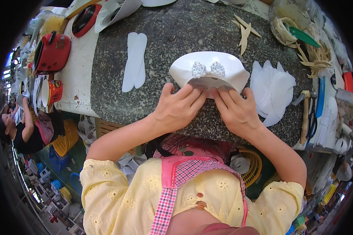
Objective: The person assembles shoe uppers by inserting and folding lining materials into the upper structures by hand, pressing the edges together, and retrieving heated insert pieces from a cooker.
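A glossy white shoe upper (180, 70) with two sparkling rhinestone ornaments (208, 69) is between my hands, just above the dark speckled work surface (157, 55). My left hand (180, 105) grips its near edge from the left, fingers curled in under the rim. From the other side my right hand (237, 109) holds the same edge, its fingertips close to those of the left. Both thumbs press against the outside. The fingertips are partly hidden inside the curved piece.
Two white insole-shaped pieces (134, 62) lie crossed on the left. A fanned pile of white cut pieces (272, 92) is by my right hand, with a hammer (305, 113) and scissors (313, 119) beyond. Thin wooden strips (245, 37) lie farther back. Another person (25, 127) is far left.
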The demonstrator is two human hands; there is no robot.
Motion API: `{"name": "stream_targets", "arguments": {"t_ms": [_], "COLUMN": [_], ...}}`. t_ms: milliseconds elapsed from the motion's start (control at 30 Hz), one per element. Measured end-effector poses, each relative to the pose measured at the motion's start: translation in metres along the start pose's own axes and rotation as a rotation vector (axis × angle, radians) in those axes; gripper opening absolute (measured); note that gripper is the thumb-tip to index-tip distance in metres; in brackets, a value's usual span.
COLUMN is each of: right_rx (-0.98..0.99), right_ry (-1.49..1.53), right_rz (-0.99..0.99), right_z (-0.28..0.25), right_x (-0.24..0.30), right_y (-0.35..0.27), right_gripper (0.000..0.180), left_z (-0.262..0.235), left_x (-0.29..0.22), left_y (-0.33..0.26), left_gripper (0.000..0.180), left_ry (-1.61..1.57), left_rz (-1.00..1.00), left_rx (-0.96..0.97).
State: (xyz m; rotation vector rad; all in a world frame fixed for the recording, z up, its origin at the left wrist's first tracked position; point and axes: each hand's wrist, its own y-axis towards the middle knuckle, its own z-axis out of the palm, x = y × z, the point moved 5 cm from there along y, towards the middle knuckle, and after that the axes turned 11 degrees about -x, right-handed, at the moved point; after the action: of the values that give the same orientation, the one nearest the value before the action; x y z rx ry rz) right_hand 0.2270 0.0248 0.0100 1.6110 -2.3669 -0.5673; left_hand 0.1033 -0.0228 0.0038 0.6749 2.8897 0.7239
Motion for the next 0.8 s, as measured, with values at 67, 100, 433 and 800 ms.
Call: {"name": "stream_targets", "arguments": {"t_ms": [67, 100, 433, 800], "right_rx": [0.022, 0.019, -0.171, -0.197], "right_ry": [0.051, 0.051, 0.114, 0.160], "right_rz": [-0.033, -0.035, -0.014, -0.006], "right_z": [0.002, 0.003, 0.005, 0.008], "right_x": [-0.001, -0.001, -0.004, -0.007], "right_y": [0.000, 0.001, 0.001, -0.002], "right_gripper": [0.033, 0.033, 0.018, 0.019], "left_z": [-0.004, 0.001, 0.012, 0.019], "left_x": [0.005, 0.004, 0.017, 0.027], "left_y": [0.013, 0.018, 0.037, 0.044], "left_gripper": [0.029, 0.029, 0.018, 0.014], "left_ry": [-0.077, -0.073, 0.032, -0.010], "left_rz": [-0.076, -0.076, -0.059, -0.030], "left_rx": [-0.045, -0.046, -0.103, -0.004]}}
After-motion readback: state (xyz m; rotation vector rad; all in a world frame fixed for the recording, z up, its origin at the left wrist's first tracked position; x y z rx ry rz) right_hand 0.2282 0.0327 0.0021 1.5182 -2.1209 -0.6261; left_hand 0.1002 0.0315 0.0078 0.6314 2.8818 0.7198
